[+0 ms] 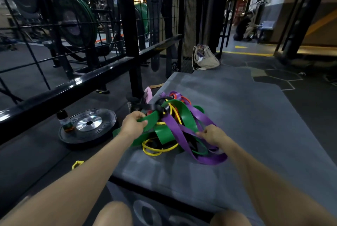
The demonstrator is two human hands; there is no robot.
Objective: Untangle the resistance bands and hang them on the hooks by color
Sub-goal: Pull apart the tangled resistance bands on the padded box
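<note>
A tangled heap of resistance bands lies on a grey mat (255, 116) in front of me. Wide green bands (182, 114), purple bands (175, 129), thin yellow bands (155, 150), orange bands (184, 98) and a black band (155, 106) are knotted together. My left hand (132, 125) pinches the end of a green band at the heap's left side. My right hand (212, 134) grips a purple band at the heap's right side. No hooks are in view.
A black steel rail and wire-mesh rack (73, 83) run along the left. A weight plate (87, 127) with a small bottle (64, 119) on it lies on the floor by the mat. A beige bag (204, 57) sits beyond the mat. A loose yellow band (77, 164) lies on the floor.
</note>
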